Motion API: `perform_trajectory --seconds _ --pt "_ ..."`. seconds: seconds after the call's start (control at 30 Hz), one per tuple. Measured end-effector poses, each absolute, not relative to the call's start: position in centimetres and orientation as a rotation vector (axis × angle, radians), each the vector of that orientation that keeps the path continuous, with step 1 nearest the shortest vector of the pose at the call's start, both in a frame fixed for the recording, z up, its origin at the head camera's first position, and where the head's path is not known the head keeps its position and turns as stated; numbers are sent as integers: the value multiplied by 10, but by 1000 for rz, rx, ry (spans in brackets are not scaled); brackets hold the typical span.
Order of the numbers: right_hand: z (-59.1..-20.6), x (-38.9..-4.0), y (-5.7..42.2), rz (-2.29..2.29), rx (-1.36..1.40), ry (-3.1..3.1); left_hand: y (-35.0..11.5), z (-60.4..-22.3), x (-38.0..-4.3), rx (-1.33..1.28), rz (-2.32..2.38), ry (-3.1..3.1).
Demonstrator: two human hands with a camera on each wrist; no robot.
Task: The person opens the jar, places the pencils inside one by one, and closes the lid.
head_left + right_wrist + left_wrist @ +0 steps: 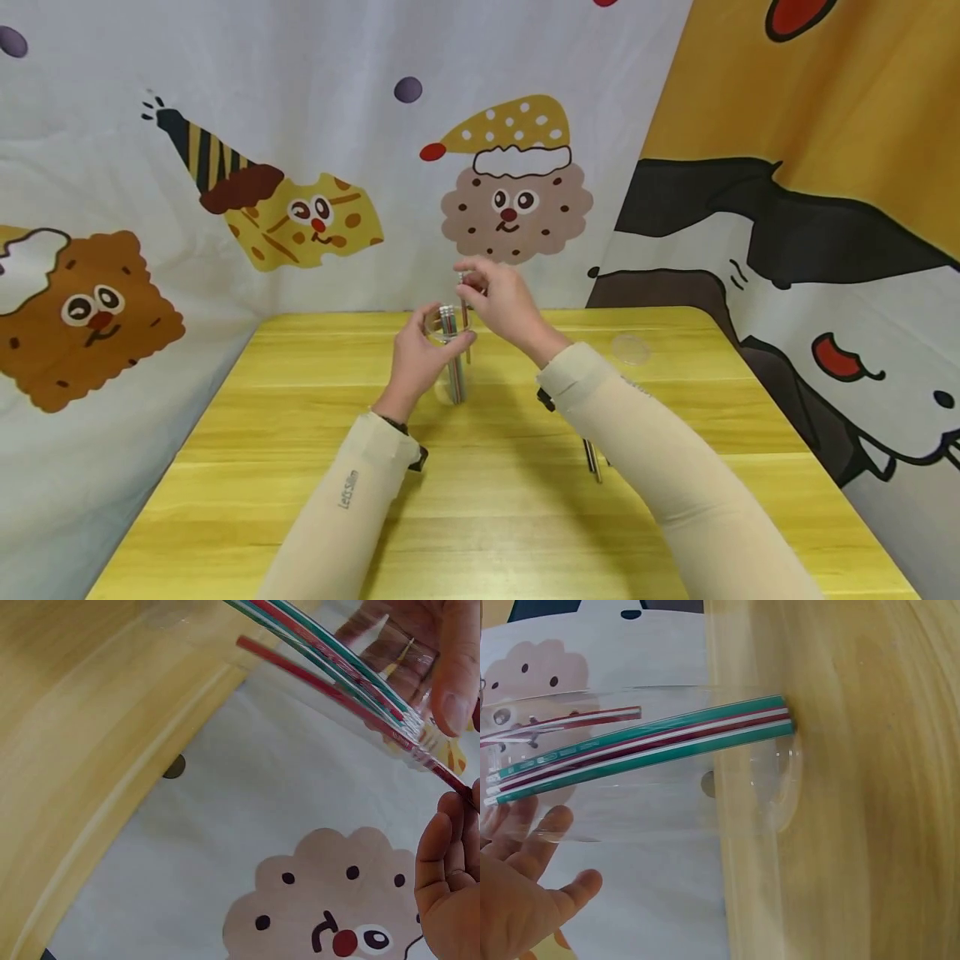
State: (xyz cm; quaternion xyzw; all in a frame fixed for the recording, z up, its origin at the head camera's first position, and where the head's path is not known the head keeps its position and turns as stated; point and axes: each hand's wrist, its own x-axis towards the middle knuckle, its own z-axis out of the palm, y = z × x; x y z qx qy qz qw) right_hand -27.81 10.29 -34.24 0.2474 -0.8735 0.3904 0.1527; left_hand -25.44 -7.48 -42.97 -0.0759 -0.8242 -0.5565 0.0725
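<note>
Head view: our right hand (506, 302) pinches a red pencil (322, 689) above our left hand (420, 360), which grips a clear container (652, 810) a sideways knock could topple.

Counter (487, 483): yellow wood grain is running across.
Cloth (322, 75): white fabric is hanging behind the counter.
Prints: a biscuit (97, 350), cheese (341, 225) and cookie (555, 208) are smiling.
Right side: a black-and-white figure (817, 300) is spreading over yellow.
Light: a pale sheen (517, 546) is showing.
</note>
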Motion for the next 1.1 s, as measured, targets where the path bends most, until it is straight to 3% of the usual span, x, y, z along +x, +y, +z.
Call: perform_trajectory --seconds 1.1 --pt "-359 -275 98 718 777 -2680 -71 -437 -257 -228 -1746 -2371"
